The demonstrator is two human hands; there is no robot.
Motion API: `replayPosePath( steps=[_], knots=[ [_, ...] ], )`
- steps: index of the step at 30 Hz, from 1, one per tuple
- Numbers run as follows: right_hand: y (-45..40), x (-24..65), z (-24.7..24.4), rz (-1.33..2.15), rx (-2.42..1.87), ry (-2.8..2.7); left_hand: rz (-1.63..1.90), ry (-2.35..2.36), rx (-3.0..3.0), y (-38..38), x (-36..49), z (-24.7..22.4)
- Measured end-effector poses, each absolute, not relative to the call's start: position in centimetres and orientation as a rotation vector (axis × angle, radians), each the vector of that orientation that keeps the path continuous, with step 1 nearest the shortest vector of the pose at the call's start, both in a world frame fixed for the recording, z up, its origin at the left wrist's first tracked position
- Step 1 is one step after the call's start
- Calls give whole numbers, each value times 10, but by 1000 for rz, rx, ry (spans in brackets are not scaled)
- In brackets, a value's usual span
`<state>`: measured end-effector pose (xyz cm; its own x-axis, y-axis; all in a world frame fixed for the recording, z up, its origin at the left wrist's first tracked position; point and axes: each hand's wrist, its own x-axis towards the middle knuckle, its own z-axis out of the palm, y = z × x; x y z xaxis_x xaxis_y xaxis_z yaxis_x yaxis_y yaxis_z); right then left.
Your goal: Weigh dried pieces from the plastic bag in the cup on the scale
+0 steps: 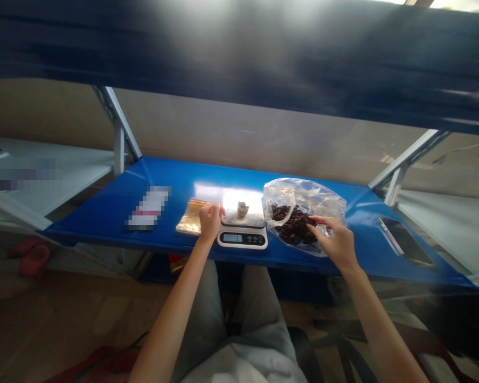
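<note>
Place: looked like a small workshop
Blue worktop (99,218): held a digital scale (243,239) and bagged dark pieces (297,227)

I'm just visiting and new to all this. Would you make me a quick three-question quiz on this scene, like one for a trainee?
1. Open question: what stands on the scale?
2. True or false: the right hand is at the clear plastic bag holding dark pieces.
3. Fill the blank: in this view, the dark-screened phone lies to the ____ of the bag.

Key:
1. A small pale container.
2. True.
3. Right.
</note>
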<state>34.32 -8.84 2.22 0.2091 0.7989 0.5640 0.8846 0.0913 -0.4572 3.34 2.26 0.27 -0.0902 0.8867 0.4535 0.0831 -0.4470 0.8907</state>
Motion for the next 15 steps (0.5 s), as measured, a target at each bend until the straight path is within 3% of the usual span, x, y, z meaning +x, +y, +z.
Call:
replayPosePath(
  steps=[15],
  knots=[
    [-81, 340, 26, -133, -1845, -1477, 1594, 1072, 1506, 22, 39, 3]
  ],
)
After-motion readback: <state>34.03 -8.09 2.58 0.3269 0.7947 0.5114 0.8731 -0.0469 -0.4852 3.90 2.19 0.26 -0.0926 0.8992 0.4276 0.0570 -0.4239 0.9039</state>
